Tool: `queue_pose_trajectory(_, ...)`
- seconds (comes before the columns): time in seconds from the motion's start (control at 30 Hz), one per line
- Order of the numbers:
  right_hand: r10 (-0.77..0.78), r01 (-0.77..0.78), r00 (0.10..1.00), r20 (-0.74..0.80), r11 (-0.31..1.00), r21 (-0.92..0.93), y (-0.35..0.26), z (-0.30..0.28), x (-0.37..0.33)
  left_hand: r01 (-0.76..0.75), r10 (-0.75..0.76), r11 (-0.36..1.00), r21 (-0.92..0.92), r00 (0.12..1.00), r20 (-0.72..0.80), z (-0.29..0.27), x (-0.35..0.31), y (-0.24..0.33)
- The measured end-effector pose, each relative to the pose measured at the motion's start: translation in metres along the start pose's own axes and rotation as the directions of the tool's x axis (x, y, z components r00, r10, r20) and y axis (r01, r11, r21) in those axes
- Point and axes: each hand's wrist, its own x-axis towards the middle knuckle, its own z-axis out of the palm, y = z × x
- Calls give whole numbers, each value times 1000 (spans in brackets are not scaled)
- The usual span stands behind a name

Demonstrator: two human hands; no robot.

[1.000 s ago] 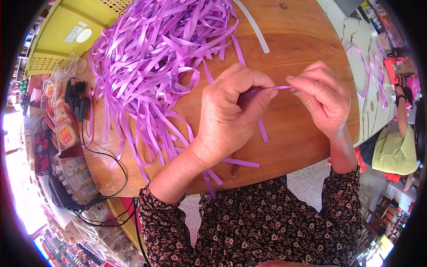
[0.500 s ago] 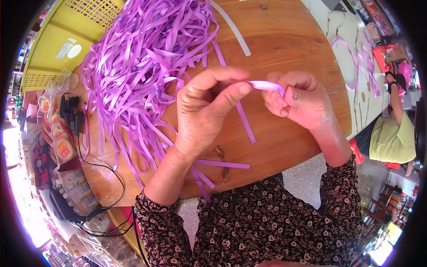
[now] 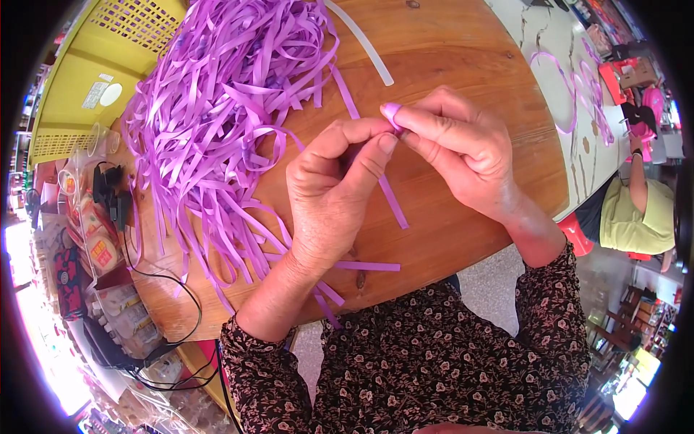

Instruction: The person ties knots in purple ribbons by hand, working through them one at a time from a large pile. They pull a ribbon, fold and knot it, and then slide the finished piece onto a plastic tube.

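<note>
Between my hands, above the wooden table, is a short purple ribbon (image 3: 391, 111), bent into a small loop over the fingertips. My left hand (image 3: 336, 181) pinches it between thumb and forefinger. My right hand (image 3: 459, 148) meets it there, with the loop lying over its index fingertip and the other fingers curled; most of the ribbon is hidden behind the fingers. A big tangled heap of purple ribbons (image 3: 224, 108) lies to the left of my hands. Some loose ribbon ends (image 3: 369, 266) stick out by my left wrist, and one strip (image 3: 394, 202) runs beneath my hands.
A yellow plastic basket (image 3: 79, 79) stands at the far left beside the heap. Near it is a black cable (image 3: 177, 273). A translucent white strip (image 3: 370, 52) lies on the wooden table (image 3: 463, 58). More purple ribbon (image 3: 594, 101) rests on a marble-patterned top at right, near another person in yellow-green (image 3: 640, 217).
The ribbon stretched between my hands is now bent into a loop. My right hand has moved left and up, its fingers now touching those of my left hand.
</note>
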Motion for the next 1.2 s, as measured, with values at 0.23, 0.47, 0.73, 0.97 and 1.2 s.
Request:
queue_pose_trajectory(0.23, -135, 133, 991, 3, 969, -208, 0, 3, -3, 2, -1, 998, 66, 1000, -21, 0, -3, -2)
queue_pose_trajectory(0.47, 326, -325, 944, 46, 901, 286, -8, 0, -5, 176, -185, 944, -278, 983, -5, -2, -6, 6)
queue_pose_trajectory(0.73, 321, -375, 926, 196, 828, 417, -11, -6, 4, 248, -235, 908, -337, 969, 80, -6, -6, 7)
queue_pose_trajectory(0.97, -409, 458, 888, 212, 831, -316, -1, -11, 7, 408, -390, 878, -251, 913, 122, -13, -1, 8)
queue_pose_trajectory(1.2, -482, 549, 828, 288, 802, -236, 12, -23, 18, 466, -443, 873, -141, 880, 170, -16, 3, 6)
